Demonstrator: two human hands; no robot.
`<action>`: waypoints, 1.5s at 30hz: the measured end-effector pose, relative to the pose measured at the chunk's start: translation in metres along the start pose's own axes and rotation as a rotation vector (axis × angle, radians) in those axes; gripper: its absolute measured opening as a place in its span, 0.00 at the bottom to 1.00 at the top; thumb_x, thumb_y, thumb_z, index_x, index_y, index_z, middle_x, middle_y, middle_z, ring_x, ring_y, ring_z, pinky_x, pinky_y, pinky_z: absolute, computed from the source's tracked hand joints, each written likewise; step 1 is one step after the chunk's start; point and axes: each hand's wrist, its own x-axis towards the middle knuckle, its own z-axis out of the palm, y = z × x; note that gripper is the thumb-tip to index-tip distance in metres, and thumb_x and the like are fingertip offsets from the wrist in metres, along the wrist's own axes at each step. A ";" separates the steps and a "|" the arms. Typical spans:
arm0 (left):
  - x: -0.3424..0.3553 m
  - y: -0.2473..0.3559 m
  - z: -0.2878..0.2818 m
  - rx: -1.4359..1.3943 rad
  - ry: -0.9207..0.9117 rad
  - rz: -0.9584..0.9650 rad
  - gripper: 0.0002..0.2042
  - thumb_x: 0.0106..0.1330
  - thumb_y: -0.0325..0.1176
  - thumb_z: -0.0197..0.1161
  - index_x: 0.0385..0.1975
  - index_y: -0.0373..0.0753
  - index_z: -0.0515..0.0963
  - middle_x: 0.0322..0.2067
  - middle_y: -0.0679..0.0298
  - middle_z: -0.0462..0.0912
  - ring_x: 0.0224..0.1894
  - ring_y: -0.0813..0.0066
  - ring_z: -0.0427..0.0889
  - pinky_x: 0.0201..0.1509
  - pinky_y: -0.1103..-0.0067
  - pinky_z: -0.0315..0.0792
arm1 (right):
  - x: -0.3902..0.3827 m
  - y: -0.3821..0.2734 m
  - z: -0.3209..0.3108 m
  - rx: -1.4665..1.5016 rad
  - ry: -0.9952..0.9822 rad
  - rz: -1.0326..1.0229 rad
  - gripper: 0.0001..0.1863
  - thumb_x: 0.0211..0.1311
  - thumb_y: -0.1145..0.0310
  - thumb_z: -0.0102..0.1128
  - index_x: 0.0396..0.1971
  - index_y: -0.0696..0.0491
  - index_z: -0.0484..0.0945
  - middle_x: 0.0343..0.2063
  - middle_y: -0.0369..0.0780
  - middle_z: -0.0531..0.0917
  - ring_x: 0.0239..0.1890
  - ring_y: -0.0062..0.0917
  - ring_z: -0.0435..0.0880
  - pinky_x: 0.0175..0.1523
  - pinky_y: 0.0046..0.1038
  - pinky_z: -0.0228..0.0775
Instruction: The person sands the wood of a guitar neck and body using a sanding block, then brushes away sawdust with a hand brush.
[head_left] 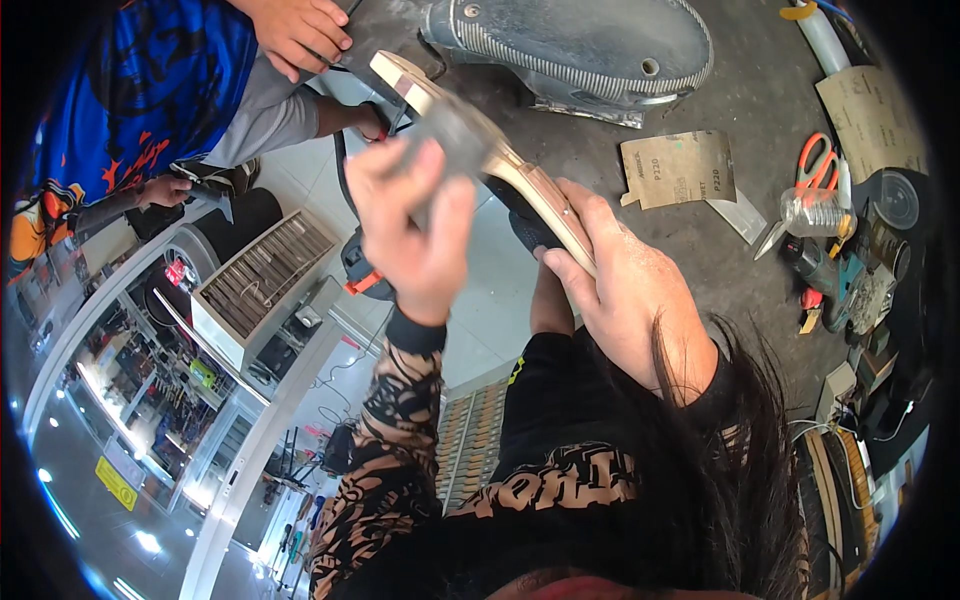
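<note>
A long, narrow, pale wooden piece (532, 190) with darker inlaid bands lies diagonally over the grey work surface's edge. My right hand (640, 290) grips its lower end, thumb along the near side. My left hand (410, 225), blurred by motion, has its fingers round a dark grey flat pad (455, 140) held against the upper part of the wood; what the pad is made of is too smeared to tell. Brown sandpaper sheets (680, 150) lie to the right of the wood, on a metal scraper (738, 218).
A worn grey machine housing (570, 40) sits at the top. Scissors (815, 160), a clear jar (810, 212), a drill (830, 280) and more sandpaper (865, 120) crowd the surface (760, 320)'s right. Another person's hand (300, 30) and blue shirt (140, 90) are at upper left.
</note>
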 end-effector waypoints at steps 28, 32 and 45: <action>0.100 0.056 -0.024 -0.523 0.161 -0.521 0.22 0.85 0.40 0.65 0.69 0.37 0.70 0.51 0.62 0.84 0.47 0.75 0.83 0.54 0.74 0.76 | -0.152 0.093 -0.027 0.645 -0.452 0.346 0.29 0.77 0.52 0.75 0.62 0.60 0.79 0.40 0.28 0.83 0.40 0.13 0.78 0.46 0.22 0.75; 0.088 0.057 -0.016 -0.615 0.123 -0.512 0.22 0.86 0.40 0.64 0.70 0.37 0.70 0.53 0.61 0.82 0.49 0.74 0.82 0.57 0.73 0.76 | -0.170 0.080 -0.045 0.239 -0.215 0.366 0.36 0.67 0.45 0.81 0.59 0.62 0.82 0.38 0.41 0.89 0.41 0.23 0.85 0.51 0.32 0.80; 0.003 0.018 0.033 -0.642 0.058 -0.250 0.22 0.88 0.34 0.56 0.74 0.30 0.66 0.65 0.55 0.76 0.65 0.70 0.76 0.75 0.72 0.66 | -0.156 0.143 0.017 -0.449 0.243 0.192 0.33 0.54 0.44 0.86 0.39 0.57 0.77 0.26 0.54 0.86 0.34 0.58 0.88 0.39 0.51 0.79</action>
